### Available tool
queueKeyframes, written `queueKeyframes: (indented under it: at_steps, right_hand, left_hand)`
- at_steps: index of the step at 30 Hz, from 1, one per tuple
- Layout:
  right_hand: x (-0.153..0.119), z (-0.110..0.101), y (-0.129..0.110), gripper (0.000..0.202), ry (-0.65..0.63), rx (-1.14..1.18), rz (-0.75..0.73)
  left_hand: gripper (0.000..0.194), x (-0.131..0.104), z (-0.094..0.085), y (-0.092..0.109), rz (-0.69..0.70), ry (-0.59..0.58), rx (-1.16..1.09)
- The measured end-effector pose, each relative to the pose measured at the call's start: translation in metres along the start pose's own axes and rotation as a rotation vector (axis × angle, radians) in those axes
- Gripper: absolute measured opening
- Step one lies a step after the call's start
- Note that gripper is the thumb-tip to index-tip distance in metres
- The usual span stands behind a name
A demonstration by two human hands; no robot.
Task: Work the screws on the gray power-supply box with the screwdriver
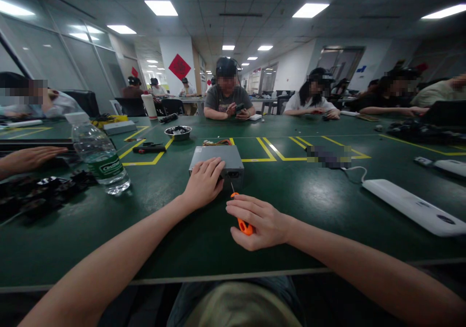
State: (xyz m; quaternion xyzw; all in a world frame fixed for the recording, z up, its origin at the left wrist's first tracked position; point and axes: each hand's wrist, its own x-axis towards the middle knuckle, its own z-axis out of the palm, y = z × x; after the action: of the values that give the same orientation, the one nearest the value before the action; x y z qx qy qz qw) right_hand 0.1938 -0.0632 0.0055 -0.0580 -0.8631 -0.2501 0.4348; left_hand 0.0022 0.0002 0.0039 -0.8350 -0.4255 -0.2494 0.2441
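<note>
A grey metal computer power supply [233, 158] sits on the green table in front of me. My left hand [204, 183] lies over its top near the front left, fingers across the lid and thumb down at the front face, holding it. The power socket shows right of those fingers. My right hand [258, 220] is closed around the orange handle of a screwdriver [244, 226]. Its thin shaft points up and away, with the tip close to the unit's front face; whether it touches cannot be seen. Colored cables [218, 143] come out behind the unit.
A water bottle [105, 164] stands tilted-looking at left, near black parts [47, 193] and another person's hand [32, 161]. Behind are a metal bowl [178, 132] and a black-red tool [149, 148]. A white power bank-like device [415, 205] lies right. People sit across.
</note>
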Motion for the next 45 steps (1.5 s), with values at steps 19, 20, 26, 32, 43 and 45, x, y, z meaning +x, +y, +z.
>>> queueKeyframes:
  at_steps: [19,20,26,32,43,45]
  right_hand:
    - [-0.007,-0.015,0.011,0.004,-0.001,-0.101,0.005]
    - [-0.006,-0.015,0.011,0.004,0.000,-0.100,0.004]
    - [-0.003,-0.017,0.010,0.003,0.020,-0.074,0.026]
    - [-0.004,-0.017,0.010,0.004,0.015,-0.069,0.016]
    - [-0.003,-0.018,0.010,0.004,0.022,-0.084,0.010]
    - [-0.002,-0.017,0.010,0.006,0.027,-0.079,0.013]
  left_hand:
    - [0.043,0.000,-0.002,0.000,0.007,-0.010,0.009]
    - [0.043,0.000,-0.002,0.000,0.006,-0.007,0.005]
    - [0.044,0.000,-0.001,0.000,0.010,-0.014,0.010]
    - [0.044,0.000,-0.002,0.000,0.009,-0.016,0.013]
    - [0.044,0.000,-0.001,0.000,0.009,-0.013,0.014]
    - [0.044,0.000,-0.001,0.000,0.008,-0.013,0.018]
